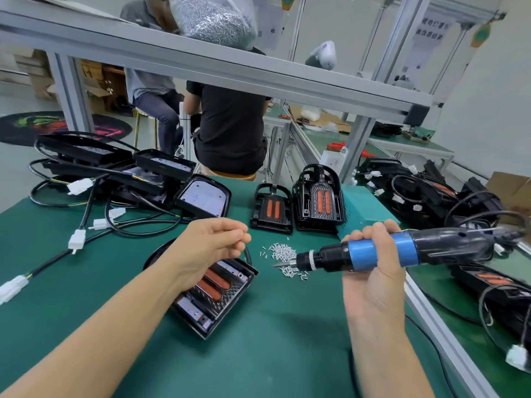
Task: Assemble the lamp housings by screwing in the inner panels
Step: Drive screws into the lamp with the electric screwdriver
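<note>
A blue electric screwdriver (382, 252) is gripped in the right hand (373, 271), its tip over loose screws (283, 252). The left hand (211, 245), loosely curled, is held above the lamp housing (214, 294) on the table (258, 354).

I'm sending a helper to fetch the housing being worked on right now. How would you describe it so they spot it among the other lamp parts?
On the green table, look at the near middle, under the left hand. The lamp housing lies flat there, beside the pile of screws. Unlike the two upright housings behind, it lies apart from the others, with two orange strips facing up.
</note>
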### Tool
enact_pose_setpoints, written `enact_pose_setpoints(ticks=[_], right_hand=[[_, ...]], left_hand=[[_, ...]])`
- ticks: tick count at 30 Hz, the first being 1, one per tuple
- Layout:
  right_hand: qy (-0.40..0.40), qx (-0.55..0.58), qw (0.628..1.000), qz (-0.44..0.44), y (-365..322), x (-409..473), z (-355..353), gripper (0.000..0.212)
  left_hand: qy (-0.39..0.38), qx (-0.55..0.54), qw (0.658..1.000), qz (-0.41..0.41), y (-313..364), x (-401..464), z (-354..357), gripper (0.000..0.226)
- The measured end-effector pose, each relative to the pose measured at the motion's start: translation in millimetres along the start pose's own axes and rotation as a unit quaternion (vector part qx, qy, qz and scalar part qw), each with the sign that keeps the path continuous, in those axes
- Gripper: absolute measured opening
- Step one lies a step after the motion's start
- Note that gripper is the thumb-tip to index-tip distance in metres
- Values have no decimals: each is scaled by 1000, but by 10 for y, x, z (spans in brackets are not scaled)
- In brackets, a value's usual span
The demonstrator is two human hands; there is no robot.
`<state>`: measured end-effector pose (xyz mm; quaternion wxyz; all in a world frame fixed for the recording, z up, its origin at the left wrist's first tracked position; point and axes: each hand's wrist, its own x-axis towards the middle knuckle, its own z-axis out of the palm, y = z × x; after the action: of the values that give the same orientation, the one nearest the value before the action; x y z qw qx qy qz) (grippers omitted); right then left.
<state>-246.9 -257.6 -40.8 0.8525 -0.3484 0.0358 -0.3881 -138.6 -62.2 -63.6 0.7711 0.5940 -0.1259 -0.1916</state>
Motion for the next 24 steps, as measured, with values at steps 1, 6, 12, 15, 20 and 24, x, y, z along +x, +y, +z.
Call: enact_pose_setpoints(ticks=[1, 6, 12, 15, 20, 24], right_hand=[[2, 12, 1000, 4, -10, -10, 27, 31], [-6, 49, 999, 19, 17, -63, 180, 34], [-17, 72, 997, 31, 80, -120, 299, 28], [-21, 83, 996, 36, 92, -133, 349, 28], [-35, 87, 995, 39, 109, -156, 412, 24], [-39, 82, 995, 45, 128, -170, 438, 25]], left_hand=[[4, -23, 1000, -12, -5, -38, -18, 9], [30, -68, 996, -43, -24, -182, -98, 20], [-6, -179, 981, -77, -87, -293, -108, 14], [-9, -185, 979, -86, -133, -317, -99, 14], [-12, -182, 979, -90, -177, -331, -107, 18], [-15, -176, 981, -86, -179, -347, -113, 16]])
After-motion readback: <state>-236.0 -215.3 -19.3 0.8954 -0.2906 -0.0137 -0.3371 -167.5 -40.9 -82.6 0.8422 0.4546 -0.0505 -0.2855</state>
